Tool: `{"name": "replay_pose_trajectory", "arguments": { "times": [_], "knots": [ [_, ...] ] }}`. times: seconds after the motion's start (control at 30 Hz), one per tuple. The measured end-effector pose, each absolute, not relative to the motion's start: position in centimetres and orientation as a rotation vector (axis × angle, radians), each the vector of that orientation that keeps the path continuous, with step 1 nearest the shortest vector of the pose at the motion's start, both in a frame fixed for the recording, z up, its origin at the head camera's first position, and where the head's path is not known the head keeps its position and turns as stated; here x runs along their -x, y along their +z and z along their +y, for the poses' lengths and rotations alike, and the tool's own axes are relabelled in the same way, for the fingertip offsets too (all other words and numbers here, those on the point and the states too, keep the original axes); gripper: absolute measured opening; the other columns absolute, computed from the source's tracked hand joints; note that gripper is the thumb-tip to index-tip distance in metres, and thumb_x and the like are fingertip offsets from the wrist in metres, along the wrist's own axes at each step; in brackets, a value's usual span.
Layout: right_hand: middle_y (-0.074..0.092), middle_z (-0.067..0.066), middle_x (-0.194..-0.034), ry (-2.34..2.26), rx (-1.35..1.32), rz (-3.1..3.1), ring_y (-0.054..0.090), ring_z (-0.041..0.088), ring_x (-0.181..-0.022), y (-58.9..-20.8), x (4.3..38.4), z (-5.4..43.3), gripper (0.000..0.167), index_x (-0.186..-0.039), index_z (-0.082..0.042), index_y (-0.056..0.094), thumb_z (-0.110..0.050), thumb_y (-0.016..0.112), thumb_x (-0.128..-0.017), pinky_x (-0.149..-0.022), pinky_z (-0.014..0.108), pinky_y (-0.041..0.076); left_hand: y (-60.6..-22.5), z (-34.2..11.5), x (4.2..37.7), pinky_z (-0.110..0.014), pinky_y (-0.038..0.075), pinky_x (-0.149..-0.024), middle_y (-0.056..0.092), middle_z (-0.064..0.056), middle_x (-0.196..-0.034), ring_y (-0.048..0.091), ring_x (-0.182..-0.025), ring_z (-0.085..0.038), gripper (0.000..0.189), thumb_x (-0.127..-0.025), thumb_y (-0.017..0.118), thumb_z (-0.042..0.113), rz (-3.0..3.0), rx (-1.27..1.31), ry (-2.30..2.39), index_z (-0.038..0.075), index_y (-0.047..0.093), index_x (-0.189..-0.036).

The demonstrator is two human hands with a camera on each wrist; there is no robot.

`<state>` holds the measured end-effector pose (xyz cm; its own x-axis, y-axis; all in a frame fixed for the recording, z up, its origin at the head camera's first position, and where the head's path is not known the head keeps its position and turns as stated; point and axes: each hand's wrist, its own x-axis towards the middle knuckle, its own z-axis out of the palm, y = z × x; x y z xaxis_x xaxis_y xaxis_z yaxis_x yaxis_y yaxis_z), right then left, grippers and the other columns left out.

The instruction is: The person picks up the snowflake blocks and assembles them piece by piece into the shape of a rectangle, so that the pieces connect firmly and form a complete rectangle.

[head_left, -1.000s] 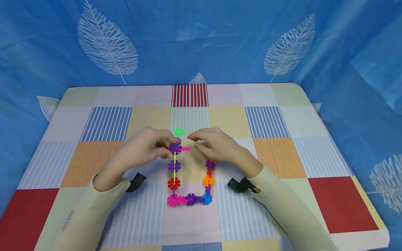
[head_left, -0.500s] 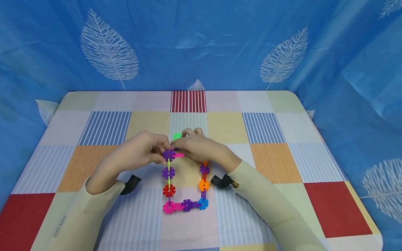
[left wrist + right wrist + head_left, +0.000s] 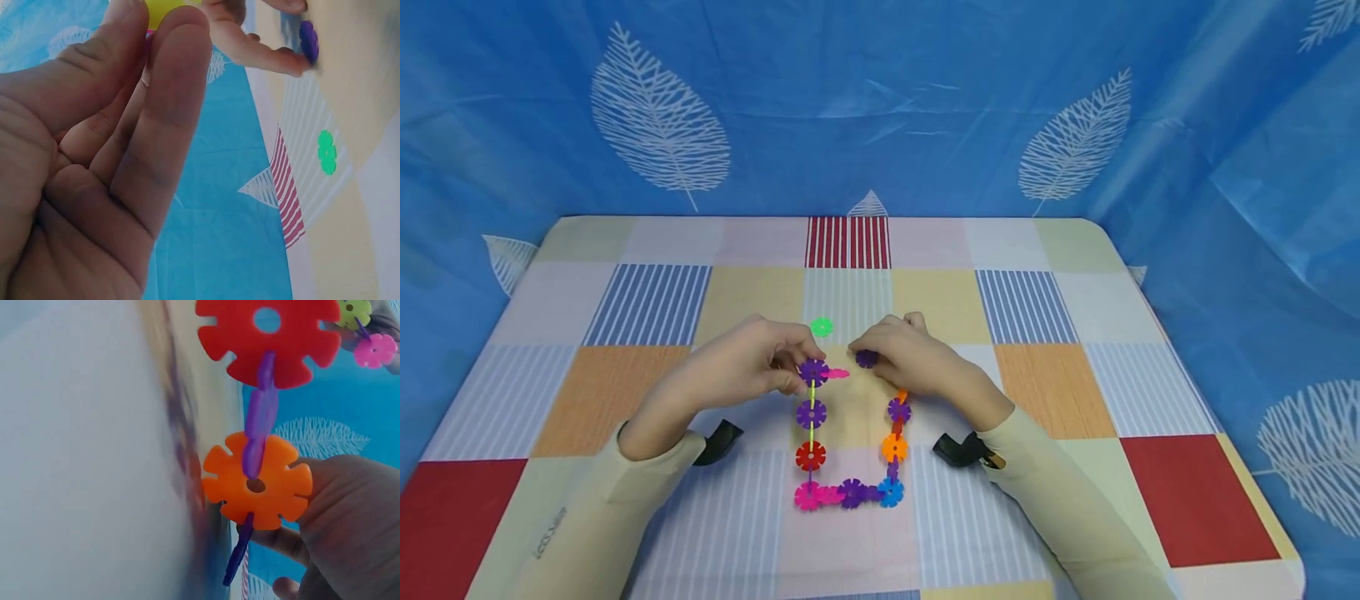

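Observation:
In the head view my left hand (image 3: 756, 358) pinches the top of a chain of interlocking flower-shaped plastic discs, by a purple disc (image 3: 813, 372). A pink disc (image 3: 838, 374) sticks out sideways there. The chain runs down past a red disc (image 3: 810, 456), along the bottom, and up the right side to an orange disc (image 3: 894, 448), forming a U. My right hand (image 3: 913, 357) holds a loose purple disc (image 3: 867, 358) between thumb and finger, low over the cloth. A yellow disc (image 3: 170, 11) shows at my left fingertips in the left wrist view.
A single green disc (image 3: 822, 327) lies on the patchwork tablecloth (image 3: 1037, 383) beyond the hands. A blue curtain (image 3: 880, 108) with white leaf prints hangs behind the table. Black straps (image 3: 961, 450) stick out at both wrists.
My right hand has reached left to the loose purple disc near the green one, then drawn back right with it. The left hand keeps its pinch on the chain.

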<state>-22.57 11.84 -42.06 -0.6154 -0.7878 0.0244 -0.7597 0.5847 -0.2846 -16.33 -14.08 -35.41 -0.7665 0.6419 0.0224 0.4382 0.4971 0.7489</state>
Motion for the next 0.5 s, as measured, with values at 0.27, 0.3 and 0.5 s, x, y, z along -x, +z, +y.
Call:
{"name": "replay_pose_trajectory", "arguments": {
  "times": [0.27, 0.3, 0.5],
  "knots": [
    [0.057, -0.001, -0.112, -0.397, 1.234, 2.757, 0.046, 0.020, -0.106, -42.40, 23.00, 12.41, 0.031, -0.119, -0.016, 0.067, -0.026, 0.070, -0.089, -0.083, 0.041, 0.031, -36.01, -13.76, 16.46, -0.026, 0.055, -0.065, 0.069, 0.007, -0.089, 0.065, -0.074, -0.005, 0.027, -0.080, 0.079, 0.004, 2.446, -0.933, 1.133, 0.011, 0.067, -0.103],
    [0.056, -0.001, -0.111, -0.406, 1.220, 2.754, 0.046, 0.019, -0.103, -42.44, 23.04, 12.39, 0.030, -0.117, -0.017, 0.067, -0.027, 0.069, -0.089, -0.082, 0.040, 0.031, -36.06, -13.71, 16.47, -0.026, 0.055, -0.066, 0.069, 0.007, -0.089, 0.065, -0.074, -0.005, 0.027, -0.080, 0.079, 0.004, 2.439, -0.935, 1.136, 0.011, 0.067, -0.104],
    [0.052, -0.003, -0.104, -0.487, 1.151, 2.735, 0.044, 0.017, -0.095, -42.82, 23.35, 12.17, 0.024, -0.107, -0.016, 0.063, -0.026, 0.069, -0.086, -0.078, 0.036, 0.033, -36.19, -13.50, 16.58, -0.025, 0.055, -0.066, 0.069, 0.007, -0.090, 0.065, -0.074, -0.004, 0.029, -0.080, 0.079, 0.005, 2.441, -0.962, 1.127, 0.010, 0.066, -0.106]
  ]
}}
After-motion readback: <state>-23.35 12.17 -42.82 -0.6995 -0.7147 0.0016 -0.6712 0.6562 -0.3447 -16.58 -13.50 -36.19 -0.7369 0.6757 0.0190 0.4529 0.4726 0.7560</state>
